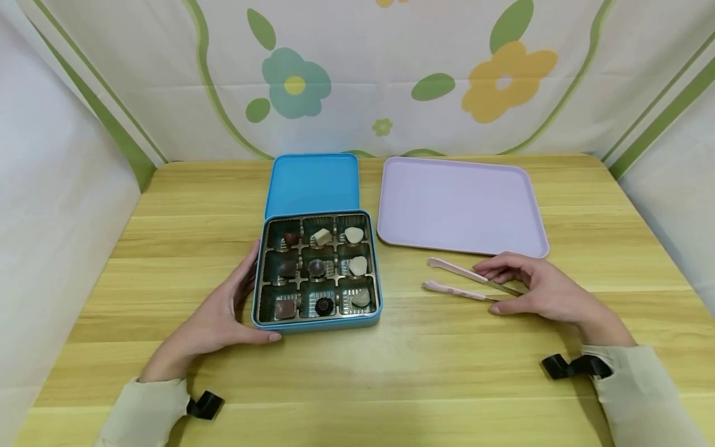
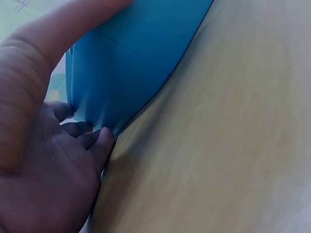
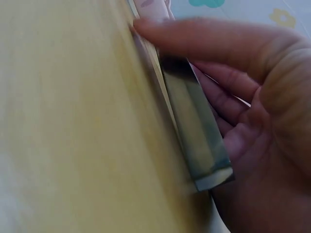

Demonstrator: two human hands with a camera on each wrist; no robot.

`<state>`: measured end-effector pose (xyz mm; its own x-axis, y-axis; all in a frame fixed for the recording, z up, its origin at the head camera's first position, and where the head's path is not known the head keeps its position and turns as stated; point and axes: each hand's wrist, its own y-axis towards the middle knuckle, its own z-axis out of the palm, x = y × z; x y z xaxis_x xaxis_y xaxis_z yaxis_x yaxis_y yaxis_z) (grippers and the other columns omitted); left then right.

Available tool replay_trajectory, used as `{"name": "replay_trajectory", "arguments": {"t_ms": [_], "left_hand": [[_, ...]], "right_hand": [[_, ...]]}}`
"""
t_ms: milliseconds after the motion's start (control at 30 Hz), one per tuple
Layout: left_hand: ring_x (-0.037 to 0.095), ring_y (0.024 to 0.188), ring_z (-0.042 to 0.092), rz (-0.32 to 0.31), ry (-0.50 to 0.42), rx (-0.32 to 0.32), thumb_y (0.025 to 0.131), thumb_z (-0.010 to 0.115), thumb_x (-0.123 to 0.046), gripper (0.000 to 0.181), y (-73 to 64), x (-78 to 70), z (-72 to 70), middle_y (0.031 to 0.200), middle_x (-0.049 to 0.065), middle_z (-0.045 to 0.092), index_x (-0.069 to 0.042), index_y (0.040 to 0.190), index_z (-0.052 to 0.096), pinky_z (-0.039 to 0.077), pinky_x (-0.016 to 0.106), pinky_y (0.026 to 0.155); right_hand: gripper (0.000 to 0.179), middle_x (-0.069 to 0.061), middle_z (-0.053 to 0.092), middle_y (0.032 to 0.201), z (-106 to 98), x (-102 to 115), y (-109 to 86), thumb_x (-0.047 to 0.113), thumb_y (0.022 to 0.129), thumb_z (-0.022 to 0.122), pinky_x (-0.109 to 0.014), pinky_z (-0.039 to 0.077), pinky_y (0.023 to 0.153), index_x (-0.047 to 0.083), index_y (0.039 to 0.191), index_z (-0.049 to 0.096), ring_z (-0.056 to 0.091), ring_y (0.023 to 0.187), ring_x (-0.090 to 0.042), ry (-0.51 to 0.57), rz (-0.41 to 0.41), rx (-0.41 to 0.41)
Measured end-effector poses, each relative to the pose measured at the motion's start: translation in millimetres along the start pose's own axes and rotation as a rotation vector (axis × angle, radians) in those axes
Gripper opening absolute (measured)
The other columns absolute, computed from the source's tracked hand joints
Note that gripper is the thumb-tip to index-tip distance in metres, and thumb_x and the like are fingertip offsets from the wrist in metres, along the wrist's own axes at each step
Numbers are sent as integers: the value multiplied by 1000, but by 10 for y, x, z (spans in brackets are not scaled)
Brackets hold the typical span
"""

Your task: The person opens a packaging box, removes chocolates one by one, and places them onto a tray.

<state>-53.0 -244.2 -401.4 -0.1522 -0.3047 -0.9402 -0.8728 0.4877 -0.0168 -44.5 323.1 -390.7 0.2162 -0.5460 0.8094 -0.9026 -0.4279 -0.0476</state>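
Note:
A blue tin [image 1: 321, 324] stands on the table with its lid laid back behind it. Its gold tray [image 1: 301, 282] is divided into several compartments, each with a chocolate. White chocolates [image 1: 354, 234] lie in the right column, dark ones [image 1: 324, 306] further left. My left hand [image 1: 220, 316] grips the tin's front left corner, thumb along the front wall and fingers against the left side, also seen on the blue wall [image 2: 131, 63] in the left wrist view. My right hand [image 1: 544, 292] holds pink-tipped metal tongs [image 1: 455, 290] between thumb and fingers, low over the table, arms spread apart.
Behind the tongs lies a lilac tray [image 1: 460, 205] with a raised rim, bare on top. The tin's blue lid [image 1: 313, 183] is to the left of it. A flower-printed cloth [image 1: 363, 81] hangs along the table's back edge.

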Motion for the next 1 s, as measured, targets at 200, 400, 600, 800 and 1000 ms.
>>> {"name": "replay_trajectory", "arguments": {"t_ms": [200, 400, 600, 800, 1000], "left_hand": [[37, 167, 10, -3, -16, -6, 70, 100, -1, 148, -23, -11, -16, 183, -4, 3, -36, 174, 1, 21, 0, 120], [38, 167, 9, -8, -20, -12, 72, 99, 0, 146, -25, -26, -31, 183, -4, 4, -36, 174, 2, 21, -1, 120], [38, 166, 10, 5, -20, -9, 72, 98, 1, 145, -27, -24, -28, 184, -2, 4, -35, 174, 2, 21, 0, 121], [39, 165, 15, 7, -16, -2, 74, 98, -2, 144, -46, -17, 10, 184, 1, 4, -34, 175, 1, 22, 1, 121], [38, 165, 14, 10, -22, -10, 73, 98, -1, 144, -56, -33, 37, 184, 1, 4, -33, 175, 1, 21, 1, 121]], "right_hand": [[59, 3, 71, 126, -3, 18, 37, 11, 85, 92, -15, 53, 92, 19, 139, 69, 66, 107, -8, -10, 10, 9], [55, 1, 71, 121, -1, 41, 77, 11, 86, 91, -15, 54, 91, 19, 136, 71, 66, 105, -9, -12, 4, 2], [48, -1, 70, 115, 20, 77, 113, 11, 88, 90, -16, 55, 88, 20, 131, 74, 66, 101, -10, -41, 5, -19], [43, 2, 69, 113, 19, 129, 79, 13, 92, 87, -19, 54, 85, 25, 132, 73, 64, 99, -11, -87, 2, -14], [51, 0, 68, 114, -28, 178, 68, 2, 94, 82, -22, 55, 72, 20, 140, 70, 64, 91, -9, -94, -118, -40]]}}
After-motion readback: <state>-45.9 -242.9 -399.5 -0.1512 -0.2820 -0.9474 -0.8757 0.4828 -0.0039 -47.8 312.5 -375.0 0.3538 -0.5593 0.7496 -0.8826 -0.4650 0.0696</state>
